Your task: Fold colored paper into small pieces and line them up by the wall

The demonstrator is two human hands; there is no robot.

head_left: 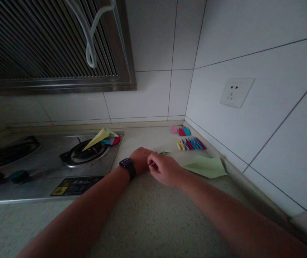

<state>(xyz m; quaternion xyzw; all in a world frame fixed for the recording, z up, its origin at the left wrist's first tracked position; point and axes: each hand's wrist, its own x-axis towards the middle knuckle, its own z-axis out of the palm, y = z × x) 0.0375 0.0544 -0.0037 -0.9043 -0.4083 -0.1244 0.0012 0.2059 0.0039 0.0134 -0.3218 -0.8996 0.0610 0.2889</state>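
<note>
My left hand [140, 160], with a black smartwatch [128, 166] on its wrist, is low over the counter and meets my right hand; its fingers are mostly hidden. Curled fingers and thumb close my right hand [166, 169] in a pinch. A small piece of green paper [165, 153] shows just past the right knuckles, the rest of it covered by the hands. Right of the right wrist lies a larger pale green sheet of paper [208, 166], with a crease or bend in it.
Small folded papers [192, 143] in several colours stand in a row near the corner, with more folded pieces [181, 131] behind. Larger folded papers [102, 137] lie on the right burner of the gas stove [43, 186]. A range hood [62, 86] overhangs it. A wall socket [236, 92] is at right.
</note>
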